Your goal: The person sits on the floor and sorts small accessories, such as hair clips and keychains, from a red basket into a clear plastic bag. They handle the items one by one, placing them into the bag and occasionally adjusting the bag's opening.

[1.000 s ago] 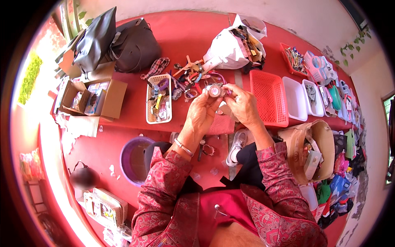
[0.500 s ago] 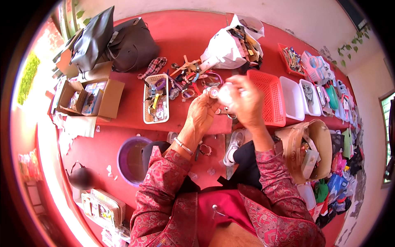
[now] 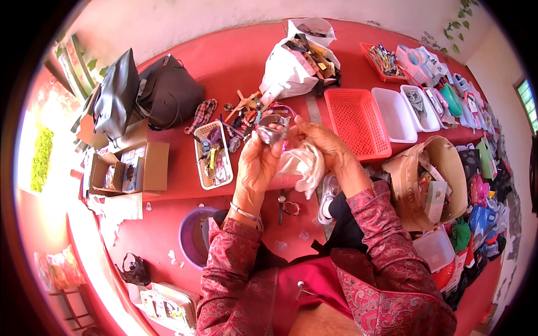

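Note:
My left hand (image 3: pixel 255 168) pinches a silver wristwatch (image 3: pixel 273 132) between thumb and fingers, its band curved in a loop. Close beside it, my right hand (image 3: pixel 332 147) is closed on a crumpled white cloth (image 3: pixel 307 169) that hangs down below the palm. The right fingertips are near the watch; whether they touch it I cannot tell. Just beyond my hands lies a loose heap of watches and straps (image 3: pixel 246 107). To its left stands a cream basket (image 3: pixel 225 182) with more small items in it. Down by my feet lies a dark-strapped watch (image 3: pixel 281 208).
A red basket (image 3: pixel 358 126) and a white tray (image 3: pixel 395 115) stand at the right. Nearer is an open carton (image 3: pixel 403 185). A white bag (image 3: pixel 283 73) bulges behind the heap. Boxes (image 3: pixel 155 168) and dark bags (image 3: pixel 171 92) sit left; a purple basin (image 3: pixel 190 238) is on the floor.
The watch has turned from showing its round face to showing its looped band. My right hand has stopped its blurred motion, and the cloth now hangs loose beneath it. The view has shifted.

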